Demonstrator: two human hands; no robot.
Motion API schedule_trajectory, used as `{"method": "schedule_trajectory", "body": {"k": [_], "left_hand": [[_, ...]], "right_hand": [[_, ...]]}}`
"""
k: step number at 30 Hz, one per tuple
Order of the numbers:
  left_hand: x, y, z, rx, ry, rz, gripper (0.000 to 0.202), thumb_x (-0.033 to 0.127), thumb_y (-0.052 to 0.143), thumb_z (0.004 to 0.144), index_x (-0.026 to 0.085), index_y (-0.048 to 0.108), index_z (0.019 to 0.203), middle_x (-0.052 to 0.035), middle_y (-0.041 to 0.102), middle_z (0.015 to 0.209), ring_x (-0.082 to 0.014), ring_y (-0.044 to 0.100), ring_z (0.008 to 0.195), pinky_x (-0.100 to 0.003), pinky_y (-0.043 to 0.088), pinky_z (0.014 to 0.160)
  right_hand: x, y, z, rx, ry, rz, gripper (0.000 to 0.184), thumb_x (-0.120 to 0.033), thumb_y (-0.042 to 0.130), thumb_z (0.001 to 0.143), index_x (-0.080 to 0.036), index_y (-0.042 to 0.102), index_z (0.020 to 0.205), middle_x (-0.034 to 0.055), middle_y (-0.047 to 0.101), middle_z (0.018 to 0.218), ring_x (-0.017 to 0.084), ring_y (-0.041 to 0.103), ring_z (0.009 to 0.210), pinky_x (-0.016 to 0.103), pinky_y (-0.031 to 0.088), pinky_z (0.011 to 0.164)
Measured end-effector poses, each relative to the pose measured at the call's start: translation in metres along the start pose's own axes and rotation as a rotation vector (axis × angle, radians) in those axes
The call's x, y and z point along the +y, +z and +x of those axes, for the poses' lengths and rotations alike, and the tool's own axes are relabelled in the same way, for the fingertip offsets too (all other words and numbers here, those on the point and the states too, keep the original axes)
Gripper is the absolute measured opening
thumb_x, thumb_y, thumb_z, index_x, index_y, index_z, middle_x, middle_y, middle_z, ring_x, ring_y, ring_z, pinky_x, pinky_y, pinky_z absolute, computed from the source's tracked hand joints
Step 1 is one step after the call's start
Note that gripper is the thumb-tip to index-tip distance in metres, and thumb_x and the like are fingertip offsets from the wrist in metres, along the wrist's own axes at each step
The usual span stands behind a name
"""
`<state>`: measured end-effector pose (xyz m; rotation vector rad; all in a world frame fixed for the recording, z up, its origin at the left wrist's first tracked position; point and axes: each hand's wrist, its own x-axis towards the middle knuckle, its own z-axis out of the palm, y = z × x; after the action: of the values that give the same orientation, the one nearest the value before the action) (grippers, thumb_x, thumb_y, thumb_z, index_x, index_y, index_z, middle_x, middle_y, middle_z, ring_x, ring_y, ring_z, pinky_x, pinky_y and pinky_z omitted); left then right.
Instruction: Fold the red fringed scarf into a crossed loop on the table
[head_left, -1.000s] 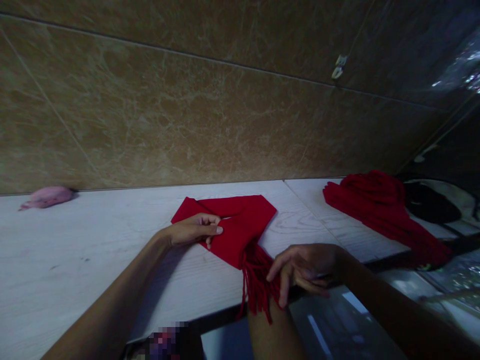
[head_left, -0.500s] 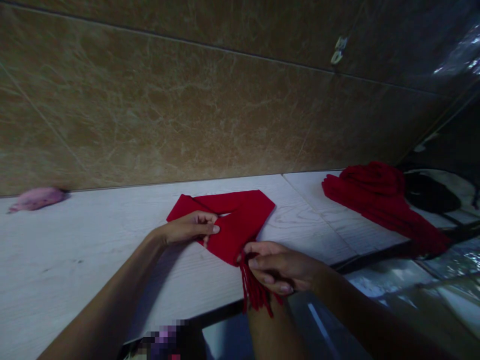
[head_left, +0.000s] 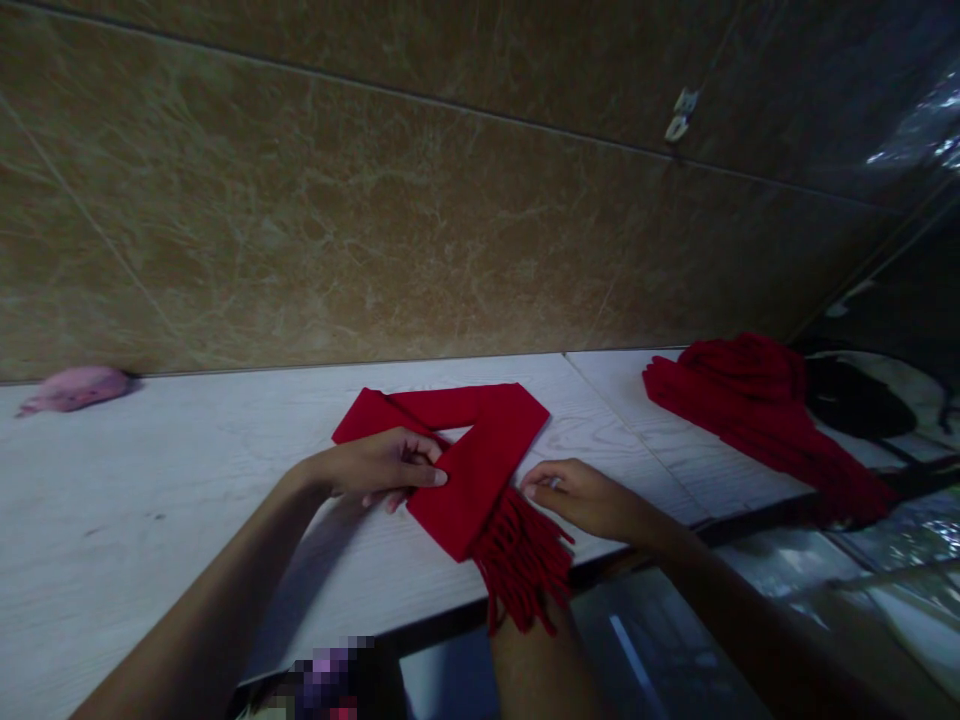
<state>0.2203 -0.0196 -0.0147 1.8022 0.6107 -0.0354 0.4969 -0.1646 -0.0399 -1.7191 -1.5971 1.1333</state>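
A red scarf point(head_left: 487, 445) lies folded in bands on the white wood-look surface. Its strands of fringe point(head_left: 529, 560) hang over the front edge onto a leg below. My left hand point(head_left: 394, 468) pinches the scarf's left edge between thumb and fingers, the thumb on top. Just right of the fringe is my right hand point(head_left: 581, 497), with curled fingers and thumb drawn together and nothing visible in them.
A second red knitted cloth point(head_left: 750, 395) lies bunched at the right, beside a black item point(head_left: 862, 395). A small pink plush-like object point(head_left: 82, 388) rests at the far left against the brown tiled wall point(head_left: 360, 230). The surface's dark front edge point(head_left: 442, 627) runs below.
My right hand has let go of the fringe and moved up and right. The strands now lie spread out. My left hand stays at the scarf's edge, shifted slightly right.
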Motion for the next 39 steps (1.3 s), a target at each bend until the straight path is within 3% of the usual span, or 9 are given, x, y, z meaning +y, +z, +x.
{"method": "schedule_trajectory", "body": {"k": [6,10,16,23,27,30,33,36,39], "left_hand": [[-0.006,0.003,0.004,0.002,-0.046,-0.010,0.063,0.083,0.071,0.073,0.024,0.050,0.077,0.0078,0.049,0.044,-0.0108,0.044,0.033,-0.019,0.029,0.031],[-0.010,0.001,0.003,-0.003,-0.043,-0.046,0.062,0.081,0.070,0.076,0.024,0.046,0.082,0.0072,0.054,0.050,-0.0124,0.054,0.037,-0.018,0.030,0.033],[-0.013,-0.003,-0.001,0.019,-0.093,-0.062,0.063,0.080,0.063,0.082,0.022,0.047,0.101,0.0023,0.065,0.063,-0.0187,0.069,0.052,-0.019,0.039,0.038],[-0.015,-0.007,-0.002,0.048,-0.117,-0.042,0.066,0.081,0.068,0.076,0.022,0.051,0.100,0.0009,0.067,0.068,-0.0162,0.066,0.050,-0.019,0.037,0.038],[-0.008,-0.007,-0.004,0.044,-0.073,-0.019,0.068,0.078,0.074,0.072,0.020,0.059,0.102,0.0050,0.059,0.059,-0.0114,0.053,0.043,-0.019,0.034,0.037],[-0.005,-0.005,-0.004,0.099,-0.037,0.001,0.064,0.079,0.073,0.072,0.020,0.060,0.093,0.0074,0.050,0.053,-0.0090,0.043,0.041,-0.018,0.030,0.036],[-0.004,-0.004,-0.005,0.120,-0.025,0.020,0.061,0.079,0.070,0.075,0.020,0.058,0.087,0.0068,0.049,0.053,-0.0087,0.040,0.042,-0.018,0.027,0.036],[-0.004,-0.004,-0.005,0.121,0.001,0.008,0.060,0.077,0.069,0.077,0.020,0.059,0.091,0.0063,0.050,0.056,-0.0085,0.038,0.043,-0.018,0.026,0.036],[-0.004,-0.005,-0.005,0.120,0.022,-0.014,0.060,0.075,0.070,0.077,0.019,0.059,0.095,0.0061,0.051,0.058,-0.0074,0.036,0.043,-0.017,0.025,0.036]], "right_hand": [[-0.016,0.027,0.017,-0.036,0.010,-0.151,0.025,-0.040,0.075,0.078,-0.019,0.064,0.073,0.0000,0.065,0.069,0.014,0.055,0.064,0.025,0.037,0.056],[-0.029,0.035,0.015,-0.127,0.031,0.215,0.017,-0.031,0.073,0.074,-0.018,0.067,0.083,-0.0007,0.070,0.076,0.015,0.061,0.070,0.025,0.044,0.064],[-0.035,0.045,0.003,-0.101,0.149,0.760,0.039,-0.026,0.078,0.064,-0.018,0.069,0.100,0.0009,0.076,0.087,0.017,0.070,0.083,0.027,0.053,0.081],[-0.025,0.030,-0.008,-0.107,0.253,0.774,0.036,-0.030,0.082,0.074,-0.017,0.068,0.105,-0.0023,0.070,0.069,0.011,0.061,0.051,0.020,0.050,0.051],[-0.026,0.035,-0.010,-0.200,0.284,0.836,0.036,-0.034,0.082,0.081,-0.015,0.068,0.108,0.0057,0.077,0.089,0.015,0.072,0.074,0.024,0.058,0.072],[-0.031,0.041,-0.008,-0.278,0.319,0.782,0.034,-0.033,0.083,0.080,-0.015,0.069,0.106,0.0036,0.077,0.086,0.012,0.068,0.063,0.023,0.057,0.067],[-0.034,0.045,-0.006,-0.224,0.327,0.795,0.035,-0.028,0.085,0.076,-0.015,0.069,0.105,0.0046,0.077,0.088,0.012,0.070,0.069,0.022,0.057,0.066],[-0.036,0.047,-0.008,-0.121,0.343,0.809,0.032,-0.026,0.084,0.076,-0.017,0.068,0.103,0.0013,0.075,0.078,0.009,0.063,0.054,0.016,0.044,0.046],[-0.038,0.051,-0.012,-0.176,0.297,0.843,0.021,-0.033,0.074,0.086,-0.015,0.066,0.093,0.0002,0.071,0.066,0.003,0.037,0.033,0.016,0.027,0.033]]}}
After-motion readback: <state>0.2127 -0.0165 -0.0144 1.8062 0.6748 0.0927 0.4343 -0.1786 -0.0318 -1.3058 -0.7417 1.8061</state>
